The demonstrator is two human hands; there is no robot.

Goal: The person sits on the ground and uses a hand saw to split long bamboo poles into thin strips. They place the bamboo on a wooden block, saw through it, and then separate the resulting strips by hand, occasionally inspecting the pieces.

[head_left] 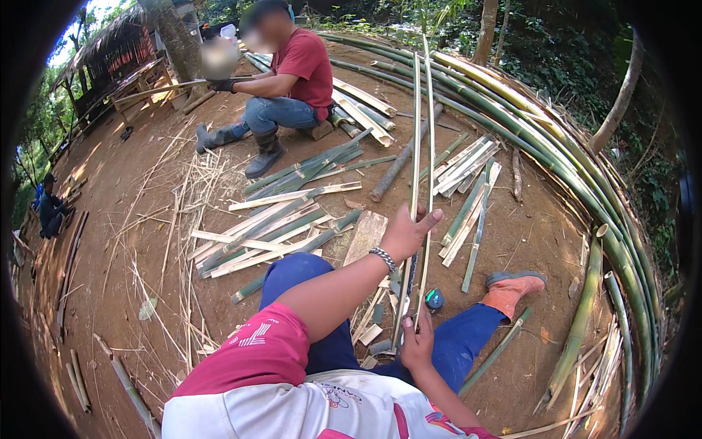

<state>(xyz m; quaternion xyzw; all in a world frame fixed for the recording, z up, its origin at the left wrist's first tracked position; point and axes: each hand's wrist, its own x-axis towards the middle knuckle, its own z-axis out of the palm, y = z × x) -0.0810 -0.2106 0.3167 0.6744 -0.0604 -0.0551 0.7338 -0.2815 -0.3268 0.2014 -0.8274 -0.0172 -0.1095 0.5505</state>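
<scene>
Two long, thin bamboo strips (416,132) stand nearly upright in front of me, side by side, their lower ends near my lap. My left hand (404,235), with a beaded bracelet at the wrist, is closed around the strips at mid-length, thumb across the right one. Lower down, my right hand (417,344) pinches the right-hand strip near its bottom end. A small round black-and-teal object (434,298), perhaps a tape measure, sits just right of the strips. Between the strips, below my left hand, something dark and narrow shows; I cannot make out its kind.
Split bamboo pieces (263,234) lie piled at the left, with more slats (468,164) at the right. Long green poles (526,132) curve along the right side. A wooden board (365,238) lies ahead. Beyond, a seated person in a red shirt (307,66) holds a strip with gloved hands.
</scene>
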